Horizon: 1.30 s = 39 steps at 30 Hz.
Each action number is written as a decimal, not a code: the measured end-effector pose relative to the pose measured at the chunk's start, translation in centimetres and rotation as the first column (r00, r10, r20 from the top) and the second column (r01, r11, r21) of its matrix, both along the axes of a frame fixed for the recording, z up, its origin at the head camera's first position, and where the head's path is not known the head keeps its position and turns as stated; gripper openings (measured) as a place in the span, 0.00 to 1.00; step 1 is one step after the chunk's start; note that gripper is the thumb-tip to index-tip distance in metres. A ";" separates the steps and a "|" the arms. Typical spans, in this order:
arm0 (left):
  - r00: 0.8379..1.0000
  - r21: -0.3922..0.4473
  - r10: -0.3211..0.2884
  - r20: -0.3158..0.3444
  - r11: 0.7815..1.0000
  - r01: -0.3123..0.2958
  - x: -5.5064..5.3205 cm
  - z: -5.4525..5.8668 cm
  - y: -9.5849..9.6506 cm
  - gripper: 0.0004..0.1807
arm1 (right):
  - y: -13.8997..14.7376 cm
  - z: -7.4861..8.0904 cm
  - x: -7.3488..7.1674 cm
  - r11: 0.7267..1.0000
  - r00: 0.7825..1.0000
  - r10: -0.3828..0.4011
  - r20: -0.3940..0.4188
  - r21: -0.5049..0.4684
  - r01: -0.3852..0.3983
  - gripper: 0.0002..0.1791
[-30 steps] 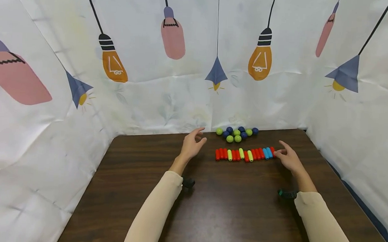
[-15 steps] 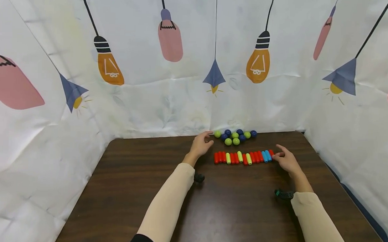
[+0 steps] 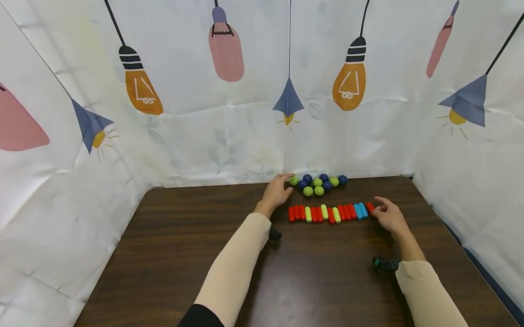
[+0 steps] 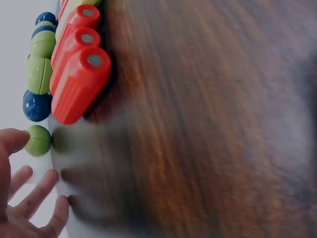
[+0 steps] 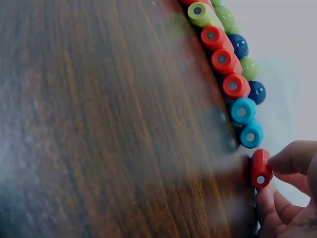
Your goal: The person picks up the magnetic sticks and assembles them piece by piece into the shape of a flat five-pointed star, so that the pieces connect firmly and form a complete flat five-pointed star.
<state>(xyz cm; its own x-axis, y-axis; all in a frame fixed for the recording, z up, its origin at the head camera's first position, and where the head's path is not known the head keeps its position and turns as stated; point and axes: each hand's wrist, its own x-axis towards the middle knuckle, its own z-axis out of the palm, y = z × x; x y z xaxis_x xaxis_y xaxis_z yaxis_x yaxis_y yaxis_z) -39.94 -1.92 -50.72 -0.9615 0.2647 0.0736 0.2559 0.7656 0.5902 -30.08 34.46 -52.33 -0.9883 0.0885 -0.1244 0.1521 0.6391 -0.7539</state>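
My left hand [image 3: 277, 192] reaches to the leftmost green ball [image 3: 293, 181] at the table's back edge, its fingers spread. In the left wrist view a fingertip is at that green ball [image 4: 38, 142], with the other fingers extended below; contact is unclear. My right hand [image 3: 391, 217] pinches a red rod [image 5: 260, 169] between thumb and fingers, just right of a row of coloured rods. Two blue rods [image 5: 242, 111] end the row nearest it, a small gap away. Red and yellow-green rods [image 4: 81, 82] make up the rest of the row, grey discs on their ends.
Behind the rods lies a cluster of dark blue and green balls [image 3: 319, 190]. The brown wooden table [image 3: 318, 281] ends at a white printed curtain [image 3: 193, 146] at the back and sides.
My left hand has moved right and away from me, to the leftmost green ball. The red rod in my right hand has shifted slightly right, opening a gap beside the blue rods.
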 end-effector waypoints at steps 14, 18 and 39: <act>0.999 -0.230 -0.038 -0.007 0.973 0.035 -0.1 1.2 1.1 0.28 | 0.2 0.3 0.5 0.999 1.000 -0.027 0.012 0.018 0.027 0.31; 1.000 -0.272 -0.029 0.006 0.962 0.030 -0.2 1.1 1.1 0.29 | 0.2 0.2 0.5 0.999 0.999 -0.034 0.013 0.022 0.033 0.31; 0.998 -0.160 0.047 -0.047 0.986 -0.054 0.2 -0.3 -1.5 0.19 | 0.6 0.9 1.4 0.997 0.997 -0.072 0.009 0.043 0.071 0.28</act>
